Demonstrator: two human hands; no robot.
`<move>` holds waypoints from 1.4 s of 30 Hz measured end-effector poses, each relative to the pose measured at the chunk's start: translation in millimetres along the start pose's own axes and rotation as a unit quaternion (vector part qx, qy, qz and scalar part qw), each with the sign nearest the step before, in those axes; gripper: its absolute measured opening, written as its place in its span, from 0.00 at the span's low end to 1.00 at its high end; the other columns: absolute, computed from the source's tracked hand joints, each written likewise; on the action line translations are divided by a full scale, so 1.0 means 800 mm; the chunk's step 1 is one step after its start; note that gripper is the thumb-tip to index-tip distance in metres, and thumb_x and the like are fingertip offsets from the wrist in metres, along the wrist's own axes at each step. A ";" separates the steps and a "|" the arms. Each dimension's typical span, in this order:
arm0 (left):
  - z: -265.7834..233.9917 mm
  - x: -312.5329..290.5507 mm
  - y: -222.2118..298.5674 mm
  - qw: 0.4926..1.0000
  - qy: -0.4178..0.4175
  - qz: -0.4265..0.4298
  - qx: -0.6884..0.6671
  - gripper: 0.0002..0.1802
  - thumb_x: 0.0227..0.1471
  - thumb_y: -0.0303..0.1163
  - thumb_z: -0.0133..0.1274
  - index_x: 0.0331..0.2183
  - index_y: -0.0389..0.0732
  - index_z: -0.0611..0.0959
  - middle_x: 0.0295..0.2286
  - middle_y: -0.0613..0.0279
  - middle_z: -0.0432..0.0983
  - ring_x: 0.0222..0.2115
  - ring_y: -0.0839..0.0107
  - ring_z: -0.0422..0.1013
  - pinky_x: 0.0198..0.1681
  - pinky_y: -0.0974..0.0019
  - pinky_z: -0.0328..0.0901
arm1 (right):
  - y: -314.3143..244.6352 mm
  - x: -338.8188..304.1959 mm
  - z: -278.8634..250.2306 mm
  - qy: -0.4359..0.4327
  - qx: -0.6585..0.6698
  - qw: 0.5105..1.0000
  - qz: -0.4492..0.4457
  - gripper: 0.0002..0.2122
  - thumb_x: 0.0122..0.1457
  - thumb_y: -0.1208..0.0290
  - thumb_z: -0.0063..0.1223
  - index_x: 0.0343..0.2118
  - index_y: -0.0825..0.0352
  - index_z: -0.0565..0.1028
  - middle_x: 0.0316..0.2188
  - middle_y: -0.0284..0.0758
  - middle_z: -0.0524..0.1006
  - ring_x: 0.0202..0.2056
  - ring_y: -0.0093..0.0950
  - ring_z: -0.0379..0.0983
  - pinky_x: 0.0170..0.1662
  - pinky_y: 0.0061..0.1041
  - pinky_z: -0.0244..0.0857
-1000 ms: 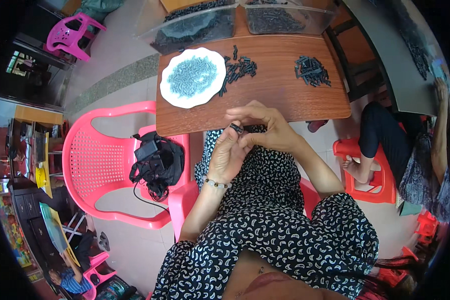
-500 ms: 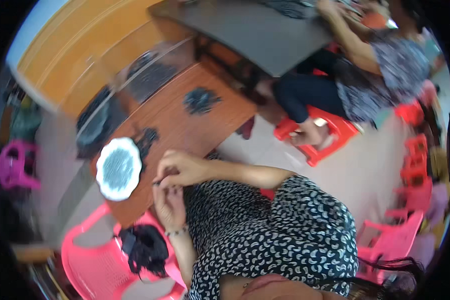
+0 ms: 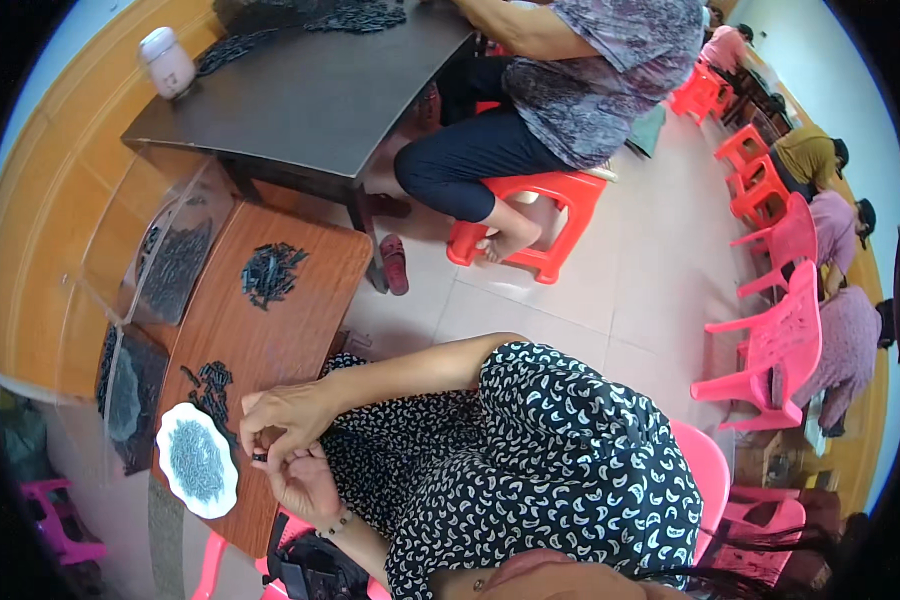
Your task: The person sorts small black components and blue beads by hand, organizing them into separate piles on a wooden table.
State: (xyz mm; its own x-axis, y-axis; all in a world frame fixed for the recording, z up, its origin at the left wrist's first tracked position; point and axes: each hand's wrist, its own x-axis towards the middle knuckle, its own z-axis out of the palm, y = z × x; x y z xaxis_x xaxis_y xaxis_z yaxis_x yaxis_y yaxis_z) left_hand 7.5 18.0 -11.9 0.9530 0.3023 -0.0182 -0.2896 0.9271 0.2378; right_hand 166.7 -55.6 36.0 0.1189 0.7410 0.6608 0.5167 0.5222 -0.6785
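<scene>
My two hands meet at the near edge of a brown wooden table (image 3: pixel 300 330). My left hand (image 3: pixel 310 488), with a beaded bracelet at the wrist, pinches a small dark piece (image 3: pixel 260 457) at its fingertips. Bent over it, my right hand (image 3: pixel 288 412) closes its fingers on or against the same piece; its exact grip is partly hidden. Beside them stands a white scalloped plate (image 3: pixel 227 490) filled with tiny silvery-grey parts. A small pile of dark slender pieces (image 3: pixel 210 388) lies against the plate, and a second pile (image 3: pixel 272 275) sits farther up the table.
Clear dividers and trays of dark parts (image 3: pixel 175 270) line the table's far side. A dark table (image 3: pixel 310 120) adjoins, holding a white jar (image 3: pixel 167 65). A person (image 3: pixel 600 80) sits there on a red stool (image 3: pixel 560 215). Pink chairs (image 3: pixel 770 350) and other people are at right.
The whole view has swung, so the tables and hands appear farther left and the picture is sharper. My hands stay together around the small dark piece.
</scene>
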 end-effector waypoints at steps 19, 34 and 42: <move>0.010 0.010 -0.012 0.998 0.053 -0.017 -0.040 0.17 0.58 0.33 0.49 0.48 0.37 0.75 0.46 0.59 0.71 0.45 0.67 0.65 0.52 0.56 0.57 | 0.002 -0.008 0.011 0.069 0.055 0.996 0.028 0.09 0.45 0.66 0.62 0.25 0.65 0.76 0.23 0.29 0.76 0.32 0.31 0.66 0.35 0.31 0.60; 0.008 0.003 0.010 0.994 0.001 0.009 0.106 0.13 0.60 0.40 0.44 0.41 0.45 0.78 0.31 0.68 0.72 0.32 0.73 0.65 0.42 0.63 0.60 | 0.014 -0.002 0.026 0.087 -0.136 0.987 -0.015 0.08 0.50 0.61 0.54 0.24 0.58 0.74 0.23 0.30 0.73 0.30 0.33 0.70 0.31 0.31 0.66; 0.016 -0.012 0.004 0.982 0.168 0.064 -0.062 0.17 0.60 0.36 0.46 0.48 0.41 0.76 0.43 0.62 0.78 0.36 0.72 0.72 0.41 0.66 0.65 | -0.006 0.084 -0.040 0.083 -0.253 0.959 -0.100 0.04 0.50 0.68 0.58 0.25 0.60 0.76 0.24 0.30 0.76 0.27 0.33 0.69 0.31 0.31 0.65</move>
State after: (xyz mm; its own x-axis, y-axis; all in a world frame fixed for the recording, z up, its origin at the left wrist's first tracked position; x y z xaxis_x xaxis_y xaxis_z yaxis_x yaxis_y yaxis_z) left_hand -1.5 15.2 1.6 0.8307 0.4555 -0.3201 -0.4341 0.8900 0.1398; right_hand 199.5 -21.7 93.7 0.0862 0.5489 0.8314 0.8830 0.3444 -0.3189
